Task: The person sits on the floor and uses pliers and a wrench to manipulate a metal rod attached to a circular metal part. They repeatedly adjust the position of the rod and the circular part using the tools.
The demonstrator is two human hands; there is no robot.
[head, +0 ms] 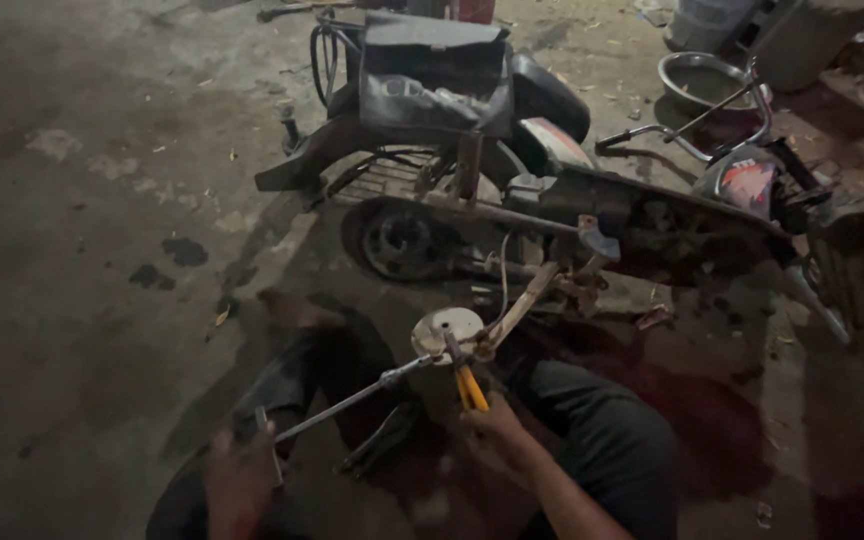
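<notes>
Gripping a long grey metal socket wrench, the left hand is closed; the right hand clamps yellow-handled pliers on the round pale metal disc, still attached near the stripped dark scooter.

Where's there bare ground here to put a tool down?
Bare concrete lies left of the moped, beyond the left knee. Crowded: around the disc, where the right hand holds pliers and the left hand a rod; also near the bowl.
</notes>
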